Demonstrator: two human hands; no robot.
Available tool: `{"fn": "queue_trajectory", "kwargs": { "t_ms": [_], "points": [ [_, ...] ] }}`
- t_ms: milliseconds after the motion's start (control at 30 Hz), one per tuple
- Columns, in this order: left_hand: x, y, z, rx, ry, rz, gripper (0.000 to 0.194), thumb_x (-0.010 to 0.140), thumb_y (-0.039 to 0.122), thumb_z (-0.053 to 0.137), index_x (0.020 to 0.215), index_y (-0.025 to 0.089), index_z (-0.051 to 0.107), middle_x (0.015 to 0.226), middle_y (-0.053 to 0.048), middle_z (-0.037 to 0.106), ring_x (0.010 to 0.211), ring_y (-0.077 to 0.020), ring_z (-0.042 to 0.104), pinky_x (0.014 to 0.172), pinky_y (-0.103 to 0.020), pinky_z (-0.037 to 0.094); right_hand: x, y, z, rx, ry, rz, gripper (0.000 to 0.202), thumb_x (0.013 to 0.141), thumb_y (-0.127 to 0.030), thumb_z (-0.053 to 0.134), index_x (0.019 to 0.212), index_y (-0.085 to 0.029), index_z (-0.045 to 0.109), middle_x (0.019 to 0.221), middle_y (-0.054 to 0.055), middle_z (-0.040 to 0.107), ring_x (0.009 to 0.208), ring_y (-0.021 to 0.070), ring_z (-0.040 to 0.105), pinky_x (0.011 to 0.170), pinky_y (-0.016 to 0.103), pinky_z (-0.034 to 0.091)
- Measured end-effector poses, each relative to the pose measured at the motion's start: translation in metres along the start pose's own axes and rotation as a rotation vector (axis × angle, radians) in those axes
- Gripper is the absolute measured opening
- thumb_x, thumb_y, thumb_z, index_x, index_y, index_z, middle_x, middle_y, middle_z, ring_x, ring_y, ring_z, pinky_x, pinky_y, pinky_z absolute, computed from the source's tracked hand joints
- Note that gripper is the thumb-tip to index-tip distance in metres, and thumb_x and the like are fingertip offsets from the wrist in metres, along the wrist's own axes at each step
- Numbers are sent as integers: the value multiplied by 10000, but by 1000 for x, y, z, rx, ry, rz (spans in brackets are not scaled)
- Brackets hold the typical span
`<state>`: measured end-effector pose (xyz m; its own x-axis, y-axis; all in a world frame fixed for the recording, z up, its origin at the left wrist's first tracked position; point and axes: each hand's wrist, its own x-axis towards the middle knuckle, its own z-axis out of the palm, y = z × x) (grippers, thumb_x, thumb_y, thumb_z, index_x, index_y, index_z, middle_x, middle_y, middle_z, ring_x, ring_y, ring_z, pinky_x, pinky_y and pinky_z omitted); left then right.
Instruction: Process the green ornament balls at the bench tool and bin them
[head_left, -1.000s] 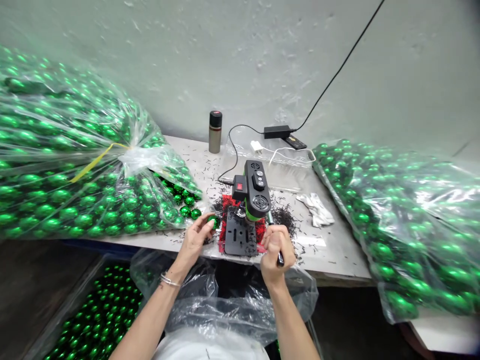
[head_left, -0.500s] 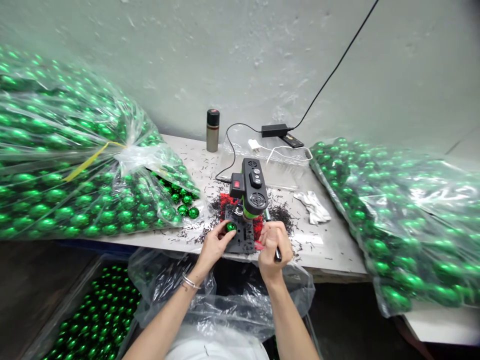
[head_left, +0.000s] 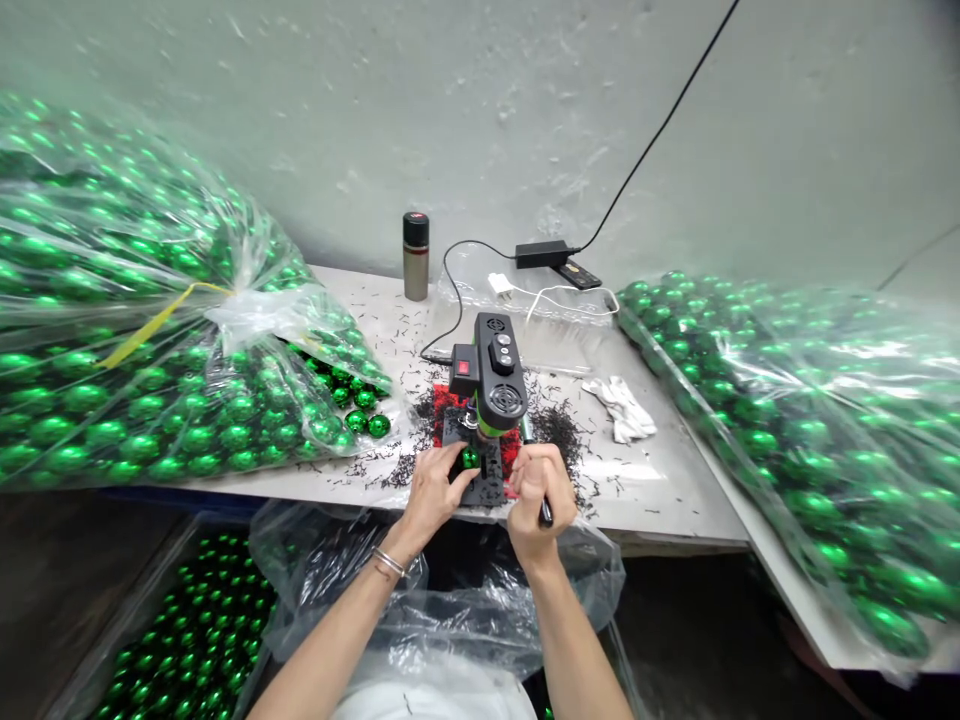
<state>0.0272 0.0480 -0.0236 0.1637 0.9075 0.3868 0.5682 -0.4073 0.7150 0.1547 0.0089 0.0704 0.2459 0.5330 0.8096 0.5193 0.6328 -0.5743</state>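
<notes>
Between the thumb and fingers of my left hand (head_left: pixel 436 486) is a shiny green ball ornament (head_left: pixel 470 458), held on the black base plate (head_left: pixel 487 488) of a small bench machine. The machine's black head (head_left: pixel 501 370), with round vents, knobs and a red switch, overhangs the plate just behind the ball. My right hand (head_left: pixel 541 490) is closed around the black-ended lever (head_left: pixel 546 514) at the machine's right side. Red material (head_left: pixel 442 400) lies around the base, scattered with small black bits (head_left: pixel 553 430).
Clear bags of green balls lie left (head_left: pixel 150 400) and right (head_left: pixel 787 430). More balls fill a lined bin (head_left: pixel 187 630) below the table edge. A bottle (head_left: pixel 416 258), a power adapter (head_left: pixel 541 254), a white plug (head_left: pixel 500 286) and white gloves (head_left: pixel 621 408) are on the table.
The ball in my left hand has shifted slightly right, closer under the machine head. My right hand stays on the lever. The whole view has moved slightly.
</notes>
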Motion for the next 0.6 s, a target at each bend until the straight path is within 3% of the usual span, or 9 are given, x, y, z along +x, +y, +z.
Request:
{"fn": "queue_trajectory", "kwargs": {
  "t_ms": [300, 467, 600],
  "points": [
    [4, -4, 9, -20, 18, -7, 279, 867, 369, 703, 1102, 221, 704, 1117, -85, 736, 1019, -265, 650, 967, -464, 463, -8, 6, -2, -4, -11, 5, 287, 933, -96, 416, 671, -205, 457, 702, -4, 503, 648, 119, 521, 562, 263, 407],
    [2, -6, 10, 2, 34, 14, 291, 876, 382, 693, 1108, 207, 700, 1095, -90, 734, 1004, -261, 644, 945, -446, 472, -27, 25, -1, -6, -50, -85, 264, 950, -154, 391, 703, -212, 460, 722, 1, 509, 637, 127, 514, 577, 290, 423],
    [0, -7, 10, 13, 27, 26, 299, 878, 379, 692, 1117, 200, 693, 1081, -93, 730, 989, -259, 643, 927, -436, 475, -42, 43, 5, 7, -12, -135, 274, 976, -207, 351, 721, -218, 450, 756, 4, 514, 652, 132, 530, 637, 328, 458]
  ]
}}
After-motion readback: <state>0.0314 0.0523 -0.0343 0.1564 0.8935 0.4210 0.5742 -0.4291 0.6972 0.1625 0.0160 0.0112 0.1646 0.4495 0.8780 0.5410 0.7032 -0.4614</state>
